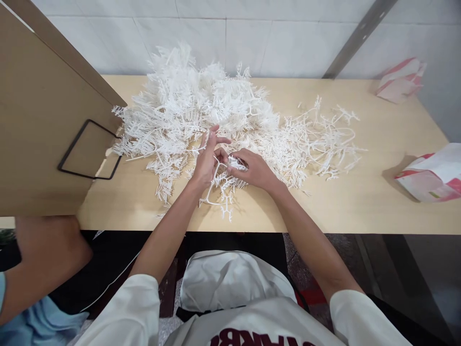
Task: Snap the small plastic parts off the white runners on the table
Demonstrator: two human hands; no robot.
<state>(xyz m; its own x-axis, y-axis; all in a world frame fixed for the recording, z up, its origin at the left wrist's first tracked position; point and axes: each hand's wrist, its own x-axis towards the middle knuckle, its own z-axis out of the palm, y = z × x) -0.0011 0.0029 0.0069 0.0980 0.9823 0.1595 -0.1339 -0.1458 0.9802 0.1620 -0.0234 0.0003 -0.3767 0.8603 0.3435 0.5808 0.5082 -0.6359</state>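
Note:
My left hand (205,166) holds a thin, branching white plastic sprue (216,204), with its index finger stretched away from the others. Part of the sprue hangs below the hand over the table. Close beside it, my right hand (254,168) is curled round a small bunch of white plastic twig-like pieces (237,162), thumb and fingers nearly meeting the left fingertips. Exactly where the two hands' pieces join is hidden by the fingers. Just beyond both hands spreads a large heap of the same white branched pieces (201,101).
Looser, longer white sprues (324,139) lie to the right on the wooden table (360,202). A brown board (46,110) with a black wire frame (86,175) stands at left. Red-and-white paper bags (432,175) sit at right. Another person's arm (50,259) is at lower left.

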